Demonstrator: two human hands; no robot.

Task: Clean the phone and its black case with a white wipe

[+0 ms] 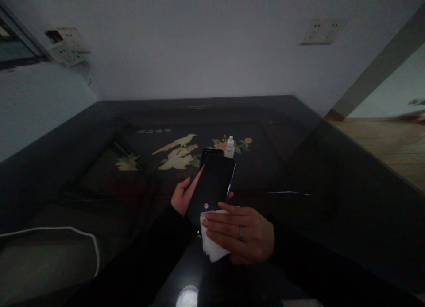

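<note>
A white plaster wall (186,45) with a socket plate (322,31) is seen far beyond the fingers, and a wooden floor (381,143) is seen past them to the right. A dark lacquered table (206,104) lies under and ahead of the fingers, inlaid with a pale bird (175,143) and flowers. A grey cushion with white piping (43,262) is seen left of the left hand (182,196), and dark sleeves run back from both hands. A black smartphone (212,187) is held up off the table, gripped by the closed left fingers (195,178) around its edges, with its dark screen facing up. The right hand (242,231) is held just right of the left fingers, its curled fingers (221,223) closed over a folded white tissue (212,238). The tissue is pressed to the phone's lower end, though the exact contact is partly hidden. A dark flat object (211,155) is seen just beyond the phone's top, ahead of the left fingertips, and a small plastic dropper bottle (229,147) stands just beside it. A ring (241,233) is worn on one right finger.
</note>
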